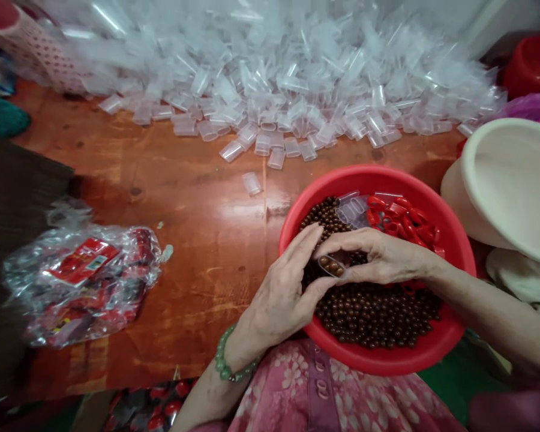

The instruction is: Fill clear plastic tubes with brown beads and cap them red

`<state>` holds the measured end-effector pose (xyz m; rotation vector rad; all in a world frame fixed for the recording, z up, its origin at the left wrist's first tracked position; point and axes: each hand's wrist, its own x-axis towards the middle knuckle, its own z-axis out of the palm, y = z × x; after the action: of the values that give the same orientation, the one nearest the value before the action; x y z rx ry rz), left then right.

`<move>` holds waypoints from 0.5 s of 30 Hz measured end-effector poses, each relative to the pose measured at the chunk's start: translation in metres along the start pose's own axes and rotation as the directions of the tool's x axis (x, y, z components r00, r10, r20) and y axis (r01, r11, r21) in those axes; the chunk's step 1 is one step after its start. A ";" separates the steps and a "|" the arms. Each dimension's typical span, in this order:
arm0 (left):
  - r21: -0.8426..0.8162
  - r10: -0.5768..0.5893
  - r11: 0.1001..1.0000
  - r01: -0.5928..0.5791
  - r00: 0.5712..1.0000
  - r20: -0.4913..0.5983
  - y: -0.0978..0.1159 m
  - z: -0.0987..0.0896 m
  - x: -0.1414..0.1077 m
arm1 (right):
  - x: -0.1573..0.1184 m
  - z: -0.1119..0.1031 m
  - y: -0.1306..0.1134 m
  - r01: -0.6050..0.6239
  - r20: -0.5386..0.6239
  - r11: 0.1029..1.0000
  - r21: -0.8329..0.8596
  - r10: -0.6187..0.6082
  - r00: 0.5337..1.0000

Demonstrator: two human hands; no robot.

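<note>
Over a red basin (465, 282), my two hands meet at a short clear plastic tube (332, 266) with several brown balls showing in its open end. My right hand (378, 255) pinches the tube between thumb and fingers. From the other side, my left hand (279, 294) curves around it, its thumb at the tube's lower edge and its fingers stretched along the near side. Loose brown balls (378, 315) fill much of the basin below. Red plastic caps (402, 219) and a few clear empty tubes (353, 210) lie at its far side.
A large heap of clear tubes (274, 102) spreads across the back of the wooden table (184, 180); one tube (252, 183) lies apart. A plastic bag of red packages (83, 282) sits at left. A white bucket (468, 186) stands right of the basin.
</note>
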<state>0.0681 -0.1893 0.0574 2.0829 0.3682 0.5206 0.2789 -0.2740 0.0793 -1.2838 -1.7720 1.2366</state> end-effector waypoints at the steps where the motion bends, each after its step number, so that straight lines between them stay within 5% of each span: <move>1: -0.027 0.003 1.000 -0.003 1.000 0.010 0.000 0.002 0.001 | -0.001 0.002 -0.003 0.023 -0.006 0.999 -0.025 -0.023 1.000; 12: -0.214 -0.128 0.965 0.154 0.983 0.131 0.010 0.011 0.011 | -0.029 0.014 -0.022 -0.006 -0.290 0.913 -0.408 -0.123 0.949; 15: -0.234 -0.146 0.954 0.190 0.971 0.191 0.009 0.010 0.013 | -0.032 0.015 -0.026 0.027 -0.275 0.884 -0.467 -0.174 0.946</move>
<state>0.0844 -0.1955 0.0632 1.8160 0.3558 0.2673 0.2671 -0.3110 0.0990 -1.5209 -1.9258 0.5233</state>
